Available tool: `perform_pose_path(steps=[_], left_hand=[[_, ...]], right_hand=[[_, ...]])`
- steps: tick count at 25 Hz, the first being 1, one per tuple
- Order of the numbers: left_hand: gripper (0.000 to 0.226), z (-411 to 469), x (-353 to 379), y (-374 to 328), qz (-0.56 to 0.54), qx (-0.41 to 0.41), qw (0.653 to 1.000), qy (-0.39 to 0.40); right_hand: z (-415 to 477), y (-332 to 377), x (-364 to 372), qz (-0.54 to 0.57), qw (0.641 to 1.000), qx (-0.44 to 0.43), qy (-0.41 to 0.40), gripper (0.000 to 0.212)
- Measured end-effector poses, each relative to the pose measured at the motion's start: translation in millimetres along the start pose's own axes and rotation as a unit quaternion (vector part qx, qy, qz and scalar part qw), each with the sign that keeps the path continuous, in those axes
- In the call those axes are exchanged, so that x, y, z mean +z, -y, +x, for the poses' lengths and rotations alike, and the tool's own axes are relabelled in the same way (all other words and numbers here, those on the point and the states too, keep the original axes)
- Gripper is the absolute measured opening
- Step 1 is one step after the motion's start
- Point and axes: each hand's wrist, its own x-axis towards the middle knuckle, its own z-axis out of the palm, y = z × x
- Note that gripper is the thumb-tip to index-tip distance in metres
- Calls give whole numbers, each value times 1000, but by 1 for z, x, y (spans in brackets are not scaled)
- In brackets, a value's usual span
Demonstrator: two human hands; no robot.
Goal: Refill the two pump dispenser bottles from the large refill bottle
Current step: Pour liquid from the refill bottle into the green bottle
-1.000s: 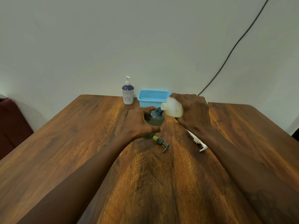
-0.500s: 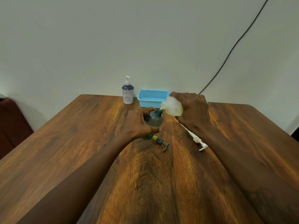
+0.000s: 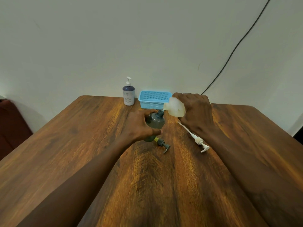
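My left hand [image 3: 139, 126] grips a dark grey translucent bottle [image 3: 155, 122] standing upright on the table with its neck open. My right hand [image 3: 196, 112] holds a whitish refill bottle [image 3: 174, 106] tilted left, its mouth just above the grey bottle's neck, with a thin stream between them. The grey bottle's dark pump head [image 3: 164, 144] lies on the table just in front of it. A white pump head with a long tube [image 3: 196, 139] lies to the right, partly under my right wrist. A white and dark blue pump dispenser [image 3: 128, 94] stands at the back, pump fitted.
A light blue perforated basket [image 3: 155, 99] sits at the table's back edge beside the white dispenser. The wooden table [image 3: 65, 145] meets a pale wall, and a black cable [image 3: 229, 56] runs down it at the right. A dark red seat [image 3: 9, 122] is at far left.
The refill bottle has lifted slightly and tipped a little more over the grey bottle's neck. My left hand and the grey bottle have stayed in place.
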Motion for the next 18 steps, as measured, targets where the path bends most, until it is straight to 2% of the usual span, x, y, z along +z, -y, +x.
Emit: perform_pose_path(steps=[10,18], left_hand=[[90,-1,0,-1,-16,8,1000,-5],[92,0,2,1,-15,6,1000,2]], right_hand=[[3,-2,-3,-13,1000,-3,11,63],[3,-2,-3,-15,1000,-3,15,69]])
